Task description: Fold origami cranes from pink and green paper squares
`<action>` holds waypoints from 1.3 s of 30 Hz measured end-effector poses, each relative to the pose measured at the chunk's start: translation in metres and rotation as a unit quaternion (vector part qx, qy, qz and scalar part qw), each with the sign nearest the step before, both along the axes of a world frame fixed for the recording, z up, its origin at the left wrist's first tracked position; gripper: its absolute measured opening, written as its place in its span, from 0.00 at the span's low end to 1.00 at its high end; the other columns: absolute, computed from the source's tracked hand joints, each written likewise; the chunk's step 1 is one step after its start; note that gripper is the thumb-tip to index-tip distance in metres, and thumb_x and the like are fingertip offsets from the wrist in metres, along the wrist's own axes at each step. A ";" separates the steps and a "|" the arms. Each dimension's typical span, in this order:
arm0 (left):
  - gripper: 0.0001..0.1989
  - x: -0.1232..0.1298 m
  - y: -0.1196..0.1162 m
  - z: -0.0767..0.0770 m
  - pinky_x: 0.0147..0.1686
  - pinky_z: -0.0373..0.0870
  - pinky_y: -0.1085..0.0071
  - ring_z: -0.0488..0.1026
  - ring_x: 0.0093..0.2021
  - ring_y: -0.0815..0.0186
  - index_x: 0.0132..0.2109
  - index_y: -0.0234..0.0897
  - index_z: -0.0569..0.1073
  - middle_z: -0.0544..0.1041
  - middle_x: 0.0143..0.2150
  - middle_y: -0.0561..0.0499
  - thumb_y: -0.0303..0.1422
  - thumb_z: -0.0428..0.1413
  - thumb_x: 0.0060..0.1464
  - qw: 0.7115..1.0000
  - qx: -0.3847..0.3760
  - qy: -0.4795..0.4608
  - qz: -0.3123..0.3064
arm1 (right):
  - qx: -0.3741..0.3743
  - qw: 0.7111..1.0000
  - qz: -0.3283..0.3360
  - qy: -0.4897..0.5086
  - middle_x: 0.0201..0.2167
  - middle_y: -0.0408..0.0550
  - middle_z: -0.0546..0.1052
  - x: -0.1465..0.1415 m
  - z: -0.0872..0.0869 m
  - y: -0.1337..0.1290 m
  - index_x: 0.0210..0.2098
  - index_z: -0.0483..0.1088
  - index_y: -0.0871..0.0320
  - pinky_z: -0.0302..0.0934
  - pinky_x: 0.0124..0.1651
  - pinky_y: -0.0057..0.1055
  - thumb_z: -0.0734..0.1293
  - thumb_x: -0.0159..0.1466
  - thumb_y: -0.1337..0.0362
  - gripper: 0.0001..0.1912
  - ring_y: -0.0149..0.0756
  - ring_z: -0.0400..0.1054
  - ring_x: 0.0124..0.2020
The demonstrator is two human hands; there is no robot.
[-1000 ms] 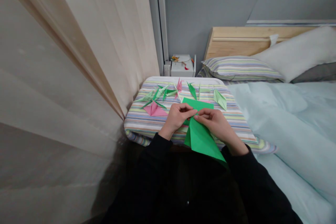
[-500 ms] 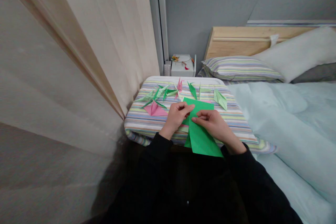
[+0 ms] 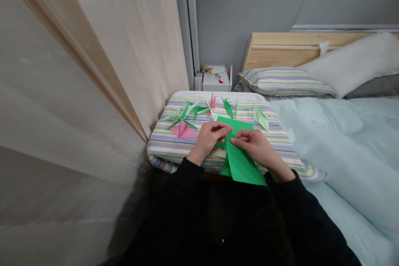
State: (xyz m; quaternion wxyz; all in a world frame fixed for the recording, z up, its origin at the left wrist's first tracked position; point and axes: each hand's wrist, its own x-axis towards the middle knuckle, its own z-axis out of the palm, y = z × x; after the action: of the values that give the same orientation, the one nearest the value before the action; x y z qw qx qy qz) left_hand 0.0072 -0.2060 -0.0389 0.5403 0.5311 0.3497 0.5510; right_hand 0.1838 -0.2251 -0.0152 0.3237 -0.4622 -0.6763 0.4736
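Observation:
A green sheet of paper (image 3: 245, 165), partly folded, is held over the near part of a small table with a striped cloth (image 3: 168, 146). My left hand (image 3: 212, 138) pinches it near its upper middle, fingers closed. My right hand (image 3: 253, 145) grips the same sheet just to the right, thumb and forefinger together. Part of the paper hangs past the table's front edge. Behind my hands lies another green sheet (image 3: 238, 124); whether it joins the held one I cannot tell. Left of my left hand rests a pink folded paper (image 3: 183, 130).
Several folded paper cranes, among them a dark green one (image 3: 227, 108) and a pale green one (image 3: 261, 118), lie across the cloth. A beige curtain (image 3: 131, 50) hangs close on the left. A bed with a light blue quilt (image 3: 336, 133) adjoins the right side.
My right hand has shifted slightly, its fingertips nearer my left fingertips. The lower part of the green paper has swung a little to the right.

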 end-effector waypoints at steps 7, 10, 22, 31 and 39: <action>0.14 0.001 -0.003 0.002 0.22 0.57 0.74 0.61 0.18 0.74 0.25 0.34 0.75 0.68 0.17 0.57 0.39 0.66 0.50 0.998 0.015 0.040 0.047 | 0.039 0.999 -0.018 -0.024 0.17 0.35 0.57 -0.006 -0.003 -0.002 0.23 0.64 0.57 0.39 0.23 0.29 0.69 0.59 0.51 0.18 0.26 0.46 0.21; 0.15 0.001 -0.004 0.002 0.21 0.56 0.74 0.61 0.18 0.74 0.25 0.34 0.75 0.67 0.16 0.57 0.40 0.66 0.51 0.996 0.019 0.062 0.057 | 0.056 0.998 -0.023 -0.028 0.16 0.35 0.57 -0.009 -0.004 -0.001 0.23 0.65 0.57 0.39 0.24 0.29 0.69 0.59 0.52 0.17 0.26 0.47 0.20; 0.19 0.001 -0.002 -0.002 0.19 0.58 0.73 0.64 0.20 0.73 0.30 0.34 0.77 0.69 0.22 0.54 0.47 0.59 0.56 0.999 0.006 -0.006 0.038 | 0.030 0.994 -0.055 0.093 0.17 0.37 0.64 -0.012 0.001 0.004 0.26 0.71 0.59 0.43 0.23 0.29 0.71 0.57 0.53 0.15 0.27 0.51 0.19; 0.12 0.001 -0.004 0.006 0.20 0.57 0.74 0.62 0.18 0.74 0.30 0.35 0.76 0.68 0.19 0.57 0.39 0.66 0.49 0.999 0.018 0.050 0.011 | 0.038 0.992 -0.039 0.113 0.18 0.37 0.64 -0.010 -0.001 0.005 0.26 0.72 0.59 0.47 0.25 0.29 0.71 0.58 0.56 0.12 0.26 0.52 0.21; 0.13 0.000 -0.002 0.004 0.21 0.57 0.73 0.62 0.19 0.74 0.30 0.34 0.78 0.70 0.20 0.56 0.40 0.67 0.47 0.999 -0.001 0.039 0.003 | 0.034 0.995 -0.029 0.093 0.20 0.40 0.69 -0.009 0.001 0.004 0.27 0.72 0.59 0.50 0.26 0.29 0.70 0.59 0.54 0.14 0.28 0.56 0.22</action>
State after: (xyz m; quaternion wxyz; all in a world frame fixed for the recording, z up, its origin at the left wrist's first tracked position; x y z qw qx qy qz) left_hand 0.0068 -0.2079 -0.0348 0.5252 0.5505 0.3728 0.5312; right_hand 0.1745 -0.2209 -0.0141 0.4144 -0.4243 -0.6450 0.4818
